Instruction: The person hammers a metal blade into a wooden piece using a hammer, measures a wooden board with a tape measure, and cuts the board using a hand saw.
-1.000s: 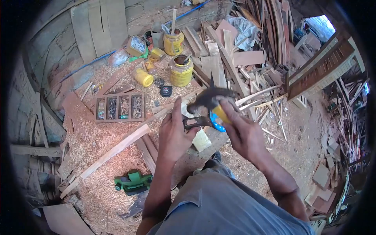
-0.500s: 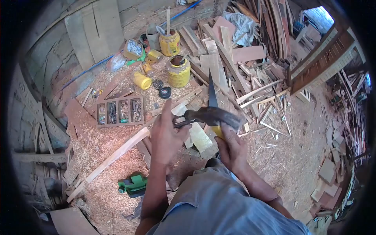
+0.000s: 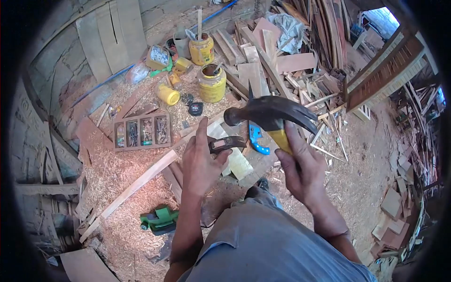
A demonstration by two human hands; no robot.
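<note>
My left hand (image 3: 199, 164) grips a small dark hand plane (image 3: 228, 144), with the index finger pointing up beside it. In my right hand (image 3: 305, 171) is a claw hammer (image 3: 270, 113), held by its yellow handle. The hammer's striking face points left, above the plane and apart from it; the claw curves to the right. Behind the hammer lies a handsaw with a blue handle (image 3: 256, 138), its blade partly hidden by the hammer head. Pale wood pieces (image 3: 240, 165) lie beneath the plane.
A divided wooden box (image 3: 142, 132) of small hardware sits left, near a tape measure (image 3: 195, 109). Yellow containers (image 3: 212, 87) stand behind. A green power planer (image 3: 160, 219) rests on shavings beside a long wood strip (image 3: 136, 190). Scrap wood (image 3: 300, 63) is piled at the back right.
My right hand has moved right, carrying the hammer up and away from the plane, so the saw's blue handle shows. My left hand stays nearly in place with the plane.
</note>
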